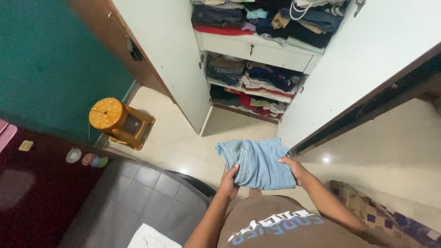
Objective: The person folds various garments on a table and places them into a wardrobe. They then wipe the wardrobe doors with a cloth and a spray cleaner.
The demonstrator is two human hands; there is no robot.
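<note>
A folded pair of light blue jeans [257,163] is held between both hands, near the body and above the pale tiled floor [174,142]. The left hand [228,180] is clenched on the near left corner of the denim, thumb laid on top; the right hand [294,169] is clasped on the right edge, fingers tucked under the fold. The garment is kept roughly level (its waistband end pointing away, towards the far side). Beyond it, an open wardrobe [257,50] is seen, its shelves packed with stacked folded clothes [257,82] in dark, red and blue tones, with white doors swung open to left and right. At the far left, an orange plastic stool [117,120] is tipped against a green wall [50,69]. A grey quilted bed [133,202] lies at the near left, and a patterned mat [376,213] is spread at the near right.
</note>
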